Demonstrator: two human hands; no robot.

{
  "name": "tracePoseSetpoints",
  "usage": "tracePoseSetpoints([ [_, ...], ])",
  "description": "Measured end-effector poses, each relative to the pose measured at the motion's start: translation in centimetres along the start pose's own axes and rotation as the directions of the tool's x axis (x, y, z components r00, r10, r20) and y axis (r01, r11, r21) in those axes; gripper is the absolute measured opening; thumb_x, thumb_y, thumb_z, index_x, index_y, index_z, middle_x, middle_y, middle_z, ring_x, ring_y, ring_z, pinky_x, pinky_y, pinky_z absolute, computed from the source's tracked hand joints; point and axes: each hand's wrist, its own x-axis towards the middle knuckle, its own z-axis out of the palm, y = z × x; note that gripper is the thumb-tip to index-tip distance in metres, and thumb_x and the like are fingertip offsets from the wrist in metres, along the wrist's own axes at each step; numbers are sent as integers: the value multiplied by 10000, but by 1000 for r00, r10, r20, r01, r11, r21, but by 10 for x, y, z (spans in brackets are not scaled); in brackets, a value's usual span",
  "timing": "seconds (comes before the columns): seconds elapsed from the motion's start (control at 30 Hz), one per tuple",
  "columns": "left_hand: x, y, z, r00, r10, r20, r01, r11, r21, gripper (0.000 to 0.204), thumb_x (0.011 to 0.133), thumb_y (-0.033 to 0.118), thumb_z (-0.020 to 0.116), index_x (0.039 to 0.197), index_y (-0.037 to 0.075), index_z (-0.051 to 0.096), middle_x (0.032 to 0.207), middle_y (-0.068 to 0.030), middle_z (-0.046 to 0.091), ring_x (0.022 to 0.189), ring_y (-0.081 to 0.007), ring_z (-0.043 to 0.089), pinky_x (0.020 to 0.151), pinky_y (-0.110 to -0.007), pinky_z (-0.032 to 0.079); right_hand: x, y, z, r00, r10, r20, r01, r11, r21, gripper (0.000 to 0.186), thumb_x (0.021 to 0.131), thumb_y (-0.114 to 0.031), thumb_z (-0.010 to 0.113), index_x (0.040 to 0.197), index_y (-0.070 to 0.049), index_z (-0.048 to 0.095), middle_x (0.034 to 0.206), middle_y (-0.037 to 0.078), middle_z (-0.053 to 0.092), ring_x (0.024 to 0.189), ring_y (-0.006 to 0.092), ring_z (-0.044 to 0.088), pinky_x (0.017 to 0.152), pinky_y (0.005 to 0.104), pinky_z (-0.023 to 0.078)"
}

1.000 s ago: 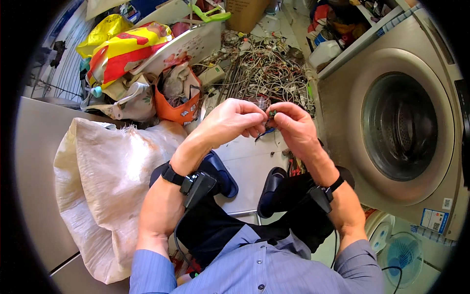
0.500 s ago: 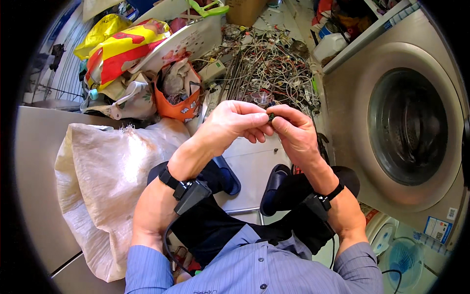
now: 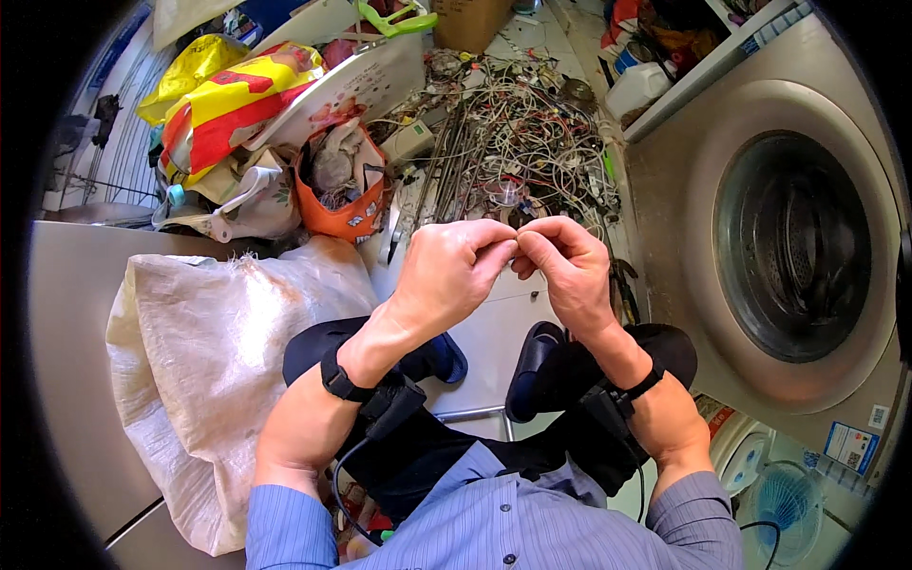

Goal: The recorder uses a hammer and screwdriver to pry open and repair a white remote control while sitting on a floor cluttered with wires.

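Head view gives me a cramped room with a pale floor (image 3: pixel 489 323), where a tangle of wires (image 3: pixel 537 133) spreads just beyond the hands. I see the left hand (image 3: pixel 446 271) and right hand (image 3: pixel 578 275) raised above the floor, thumb pressed to forefinger on each, tips touching or nearly so; anything between them is hidden, so I cannot tell what they pinch. On my right stands a washing machine (image 3: pixel 793 247) with a round glass door. On my left, a whitish sack (image 3: pixel 228 370) slumps near an orange bag (image 3: pixel 344 220); a cardboard box (image 3: pixel 470 24) stands past the wires.
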Motion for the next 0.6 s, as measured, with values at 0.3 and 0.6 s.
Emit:
tracePoseSetpoints([
  [0.3, 2, -9, 7, 962, -236, 140, 265, 929, -258, 199, 982, 147, 683, 1048, -26, 753, 859, -75, 770, 746, -114, 705, 662, -270, 548, -2, 1, 0, 999, -34, -5, 33, 991, -129, 154, 1036, -93, 639, 1098, 35, 698, 840, 54, 707, 711, 98, 648, 649, 254, 556],
  [0.6, 3, -18, 8, 875, -312, 370, 483, 610, -628, 210, 1018, 191, 673, 1110, 7, 714, 900, -43, 736, 756, -116, 676, 700, -264, 539, 0, -9, -13, 988, 149, 49, -152, 986, 65, 204, 1063, -147, 599, 1086, 33, 692, 823, 45, 685, 667, 106, 635, 596, 251, 525],
])
